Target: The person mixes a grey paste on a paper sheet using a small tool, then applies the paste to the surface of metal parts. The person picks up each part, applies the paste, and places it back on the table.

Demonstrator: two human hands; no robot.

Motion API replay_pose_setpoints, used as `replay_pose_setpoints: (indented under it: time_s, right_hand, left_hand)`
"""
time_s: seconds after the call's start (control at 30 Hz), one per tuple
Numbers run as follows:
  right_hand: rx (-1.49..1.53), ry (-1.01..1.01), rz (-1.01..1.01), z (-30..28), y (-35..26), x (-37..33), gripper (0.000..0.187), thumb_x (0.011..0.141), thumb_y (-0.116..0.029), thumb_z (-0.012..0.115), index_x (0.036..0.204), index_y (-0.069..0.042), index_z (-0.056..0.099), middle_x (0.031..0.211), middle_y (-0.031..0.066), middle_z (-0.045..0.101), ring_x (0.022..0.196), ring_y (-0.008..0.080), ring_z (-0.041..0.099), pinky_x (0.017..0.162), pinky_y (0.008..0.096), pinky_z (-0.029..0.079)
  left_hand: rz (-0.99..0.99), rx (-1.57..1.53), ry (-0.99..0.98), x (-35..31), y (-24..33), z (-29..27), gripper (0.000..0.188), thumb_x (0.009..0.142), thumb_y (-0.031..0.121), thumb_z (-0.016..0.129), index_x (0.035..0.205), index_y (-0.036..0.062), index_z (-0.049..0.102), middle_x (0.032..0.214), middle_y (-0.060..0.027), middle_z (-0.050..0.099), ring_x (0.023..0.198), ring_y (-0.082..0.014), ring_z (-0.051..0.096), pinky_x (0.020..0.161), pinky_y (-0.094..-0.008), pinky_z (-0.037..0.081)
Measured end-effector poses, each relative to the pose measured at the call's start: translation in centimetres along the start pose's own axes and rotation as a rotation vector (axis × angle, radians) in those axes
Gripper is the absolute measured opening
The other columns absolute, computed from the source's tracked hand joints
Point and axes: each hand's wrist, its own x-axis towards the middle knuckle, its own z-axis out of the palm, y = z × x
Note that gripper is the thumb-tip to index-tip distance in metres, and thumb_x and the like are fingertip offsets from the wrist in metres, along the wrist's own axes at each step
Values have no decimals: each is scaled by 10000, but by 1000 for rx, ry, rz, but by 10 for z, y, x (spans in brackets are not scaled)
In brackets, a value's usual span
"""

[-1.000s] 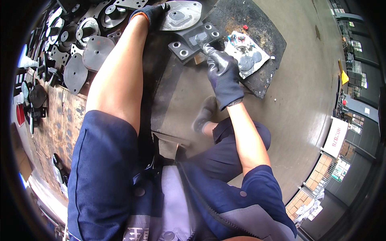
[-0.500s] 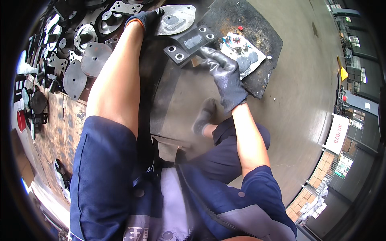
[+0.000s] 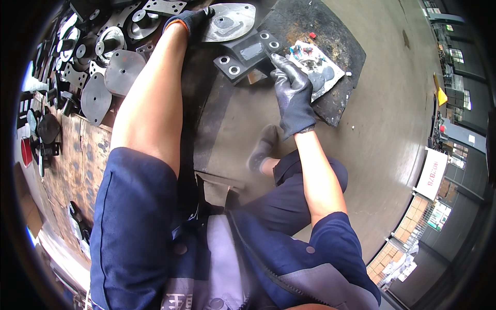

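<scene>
My left hand, in a dark glove with an orange cuff edge, is closed on the left end of a pale oval metal plate. Grey smears mark the plate's face. Just nearer lies a black rectangular block with metal-ringed holes at its corners and a grey patch in the middle. My right hand, in a shiny black glove, is beside the block's right end, fingers curled together. What they hold, if anything, is hidden. Grey paste sits on a white sheet right of this hand.
The sheet rests on a worn dark board with a small red piece. Several metal plates and round parts with posts crowd the wooden bench at left. Below is grey floor; boxes stand at far right.
My right hand has shifted slightly right and away from me along the block's edge. My left hand keeps its hold on the plate; the whole view has moved a little.
</scene>
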Motion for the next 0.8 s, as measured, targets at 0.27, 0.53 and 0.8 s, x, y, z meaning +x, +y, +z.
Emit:
replay_pose_setpoints:
  time_s: [0.27,0.53,0.8]
  right_hand:
    - [-77,-9,-57,1,-9,1,329,833,113,495,1115,37,645,1069,145,684,922,177,661,808,277,541]
    - [-184,43,-152,6,-15,1,156,840,-21,630,972,-47,709,900,172,689,801,280,686,707,321,526]
    - [-205,-19,-131,9,-20,-3,100,861,-100,650,894,-24,705,753,166,672,635,246,649,573,318,476]
  left_hand:
    - [-2,-7,0,0,0,-2,551,885,520,478,1218,99,603,1195,-151,625,1056,-269,599,916,-369,456]
    - [11,-2,-3,-1,0,-3,550,865,525,498,1215,115,609,1202,-145,623,1060,-276,601,913,-373,462]
    - [26,-16,5,5,4,-6,551,845,530,518,1213,131,614,1209,-138,621,1064,-283,603,910,-378,469]
